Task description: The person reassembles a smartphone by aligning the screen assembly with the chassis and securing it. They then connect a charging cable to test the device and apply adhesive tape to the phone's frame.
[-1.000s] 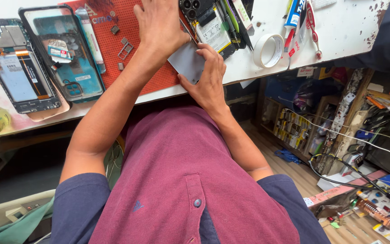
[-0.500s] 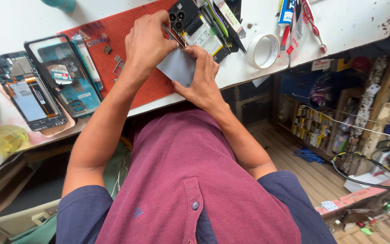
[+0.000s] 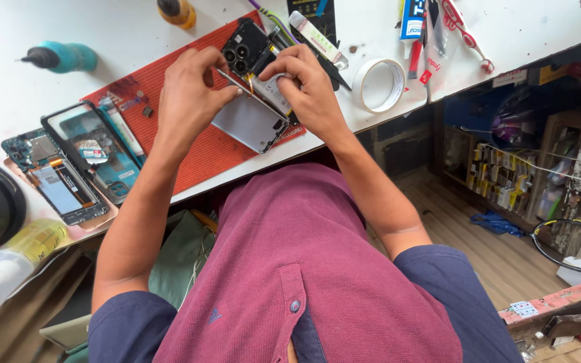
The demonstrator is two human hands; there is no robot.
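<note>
Both hands have shifted since half a second ago: the grey battery now lies flatter on the red mat, with the fingers working at its top edge. Left hand (image 3: 186, 101) pinches thin tweezers (image 3: 250, 94), fingers closed on them; right hand (image 3: 311, 87) presses its fingertips on the opened black phone (image 3: 247, 50) above the battery (image 3: 250, 122). Judging by this, a connector is being seated or freed, calling for a fine, steady tip. Farther out, the white tabletop (image 3: 8, 27) carries a tape roll (image 3: 379, 84), stripped phones (image 3: 68, 171) and bottles; cluttered shelves stand beyond.
</note>
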